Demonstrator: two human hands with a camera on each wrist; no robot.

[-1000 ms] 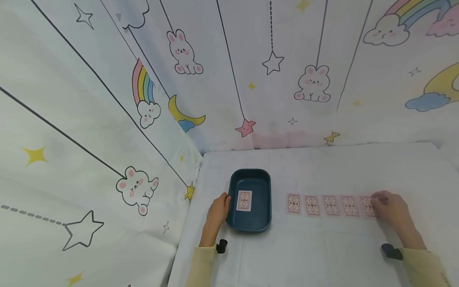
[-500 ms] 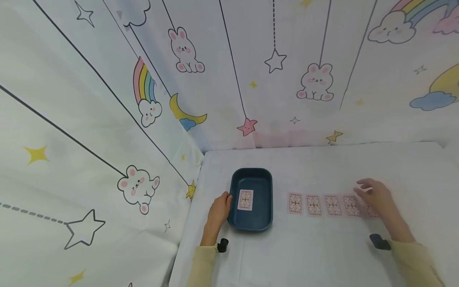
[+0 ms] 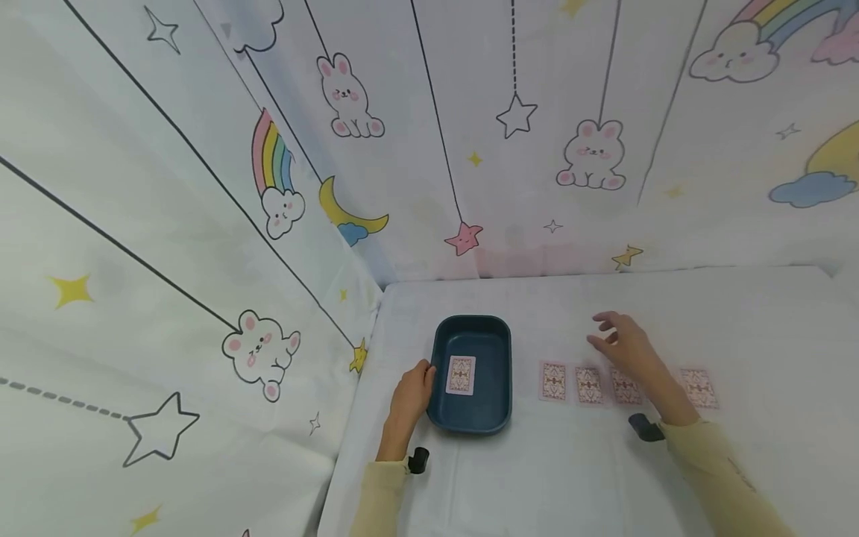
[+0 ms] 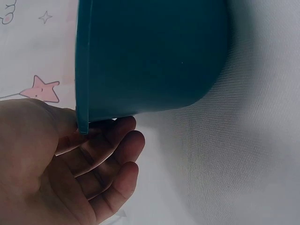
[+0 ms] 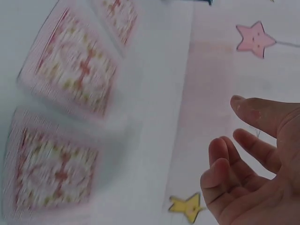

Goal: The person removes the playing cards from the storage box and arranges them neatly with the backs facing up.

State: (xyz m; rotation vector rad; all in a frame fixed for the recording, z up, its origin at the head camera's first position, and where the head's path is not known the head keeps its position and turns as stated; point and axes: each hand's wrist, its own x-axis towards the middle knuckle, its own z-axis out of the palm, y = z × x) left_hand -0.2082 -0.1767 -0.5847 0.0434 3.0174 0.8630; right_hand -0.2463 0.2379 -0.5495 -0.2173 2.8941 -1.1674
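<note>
A dark teal rectangular tray [image 3: 502, 373] stands on the white-covered table, with one patterned playing card [image 3: 461, 375] lying back-up inside near its left side. My left hand [image 3: 411, 391] grips the tray's left rim; in the left wrist view the fingers curl under the edge, beside the tray's outer wall [image 4: 154, 56]. My right hand [image 3: 627, 347] hovers over the row of cards, thumb and fingers apart and holding nothing, as the right wrist view also shows. Beneath it lie face-down playing cards, among them the leftmost card [image 3: 553, 381] and the rightmost card [image 3: 699, 388]. The right forearm hides part of the row.
The white table cloth [image 3: 537, 477] spreads around the tray and cards. A printed curtain [image 3: 416, 149] with bunnies and stars rises behind the table's back edge, and another sheet [image 3: 154, 328] hangs at the left.
My right hand has left the rightmost card and swept leftward above the row, fingers parting. The left hand and tray stay put, and the row keeps its place.
</note>
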